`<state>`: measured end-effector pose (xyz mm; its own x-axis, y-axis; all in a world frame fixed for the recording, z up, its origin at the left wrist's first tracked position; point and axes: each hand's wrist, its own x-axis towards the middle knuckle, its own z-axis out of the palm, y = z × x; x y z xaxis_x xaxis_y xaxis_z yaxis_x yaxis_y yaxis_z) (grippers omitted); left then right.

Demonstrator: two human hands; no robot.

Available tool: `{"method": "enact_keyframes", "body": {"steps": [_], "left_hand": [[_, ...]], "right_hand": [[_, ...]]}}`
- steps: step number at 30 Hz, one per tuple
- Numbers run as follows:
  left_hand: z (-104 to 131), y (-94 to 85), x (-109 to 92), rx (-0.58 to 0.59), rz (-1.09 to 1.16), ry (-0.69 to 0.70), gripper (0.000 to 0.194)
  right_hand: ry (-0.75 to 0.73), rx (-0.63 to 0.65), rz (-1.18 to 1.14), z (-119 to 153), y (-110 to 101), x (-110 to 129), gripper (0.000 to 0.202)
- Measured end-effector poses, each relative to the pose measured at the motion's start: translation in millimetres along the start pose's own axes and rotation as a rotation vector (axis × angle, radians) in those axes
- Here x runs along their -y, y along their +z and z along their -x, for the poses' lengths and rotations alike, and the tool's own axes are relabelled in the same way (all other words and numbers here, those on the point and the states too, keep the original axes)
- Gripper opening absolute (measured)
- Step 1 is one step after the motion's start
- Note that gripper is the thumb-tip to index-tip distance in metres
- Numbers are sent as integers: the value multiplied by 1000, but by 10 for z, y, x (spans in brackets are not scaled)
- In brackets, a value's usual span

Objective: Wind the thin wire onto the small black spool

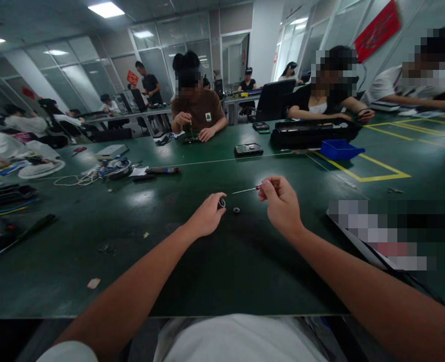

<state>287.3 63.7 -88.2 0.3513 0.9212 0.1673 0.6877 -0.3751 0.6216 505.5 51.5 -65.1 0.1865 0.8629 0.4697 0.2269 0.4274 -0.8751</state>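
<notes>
My left hand (206, 216) is closed around a small round dark part with a pale rim (221, 203), mostly hidden by the fingers. In my right hand (283, 206) is a screwdriver (258, 188), gripped by its reddish handle. Its thin metal shaft points left toward the round part, its tip a short way from my left hand. On the green table (222, 271) between the hands lies a small round grey piece (236, 210), touched by neither hand.
Beyond my hands lie an opened hard drive (248, 149), a long black housing (315, 133) and a blue tray (341, 150). To the left are a black tool (164, 171) and a cable bundle (113, 168). Several people sit around; one opposite (200, 108) handles a small device.
</notes>
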Motion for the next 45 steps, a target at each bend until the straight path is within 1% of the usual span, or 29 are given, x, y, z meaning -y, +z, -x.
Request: {"method": "enact_keyframes", "body": {"steps": [3, 6, 10, 13, 16, 19, 21, 24, 26, 28, 30, 32, 36, 38, 41, 43, 45], "left_hand": [[-63, 49, -72, 91, -95, -7, 44], [-165, 107, -141, 159, -226, 2, 43], [-304, 167, -207, 215, -395, 17, 39], [-356, 182, -227, 249, -440, 54, 30], [-347, 160, -186, 231, -395, 52, 26], [-301, 74, -63, 132, -274, 9, 24], [-271, -32, 60, 29, -172, -26, 25], [-233, -259, 278, -120, -24, -106, 25], [-195, -442, 430, -195, 123, -217, 25], [-129, -636, 577, -270, 319, -342, 25], [-32, -837, 715, -351, 506, -423, 30], [91, -1039, 840, -427, 633, -457, 33], [383, -1428, 1039, -613, 811, -559, 19], [543, -1606, 1110, -696, 864, -611, 13], [791, -1846, 1198, -832, 842, -657, 5], [961, -1993, 1268, -931, 817, -694, 6], [1138, -2139, 1369, -1003, 734, -710, 9]], "right_hand": [[-4, -11, -9, 0, -11, 20, 17], [-3, -6, -7, 4, -16, 29, 17], [9, 1, 3, 4, -17, 16, 17], [1, 1, -14, 2, -13, 5, 17], [-6, 5, -12, 5, -16, 19, 16], [-2, 21, -4, 12, -25, 49, 17], [5, 30, -7, 15, -30, 63, 17], [14, 41, -13, 17, -29, 67, 17], [15, 48, -14, 18, -24, 64, 17], [18, 52, -13, 17, -20, 62, 17], [23, 54, -12, 15, -19, 59, 16], [23, 53, -15, 11, -19, 56, 17], [23, 53, -11, 7, -15, 38, 17], [25, 55, -12, 5, -9, 19, 17], [23, 53, -16, -1, 2, -21, 17], [25, 54, -19, -6, 9, -46, 17], [28, 54, -21, -8, 14, -61, 18]]}}
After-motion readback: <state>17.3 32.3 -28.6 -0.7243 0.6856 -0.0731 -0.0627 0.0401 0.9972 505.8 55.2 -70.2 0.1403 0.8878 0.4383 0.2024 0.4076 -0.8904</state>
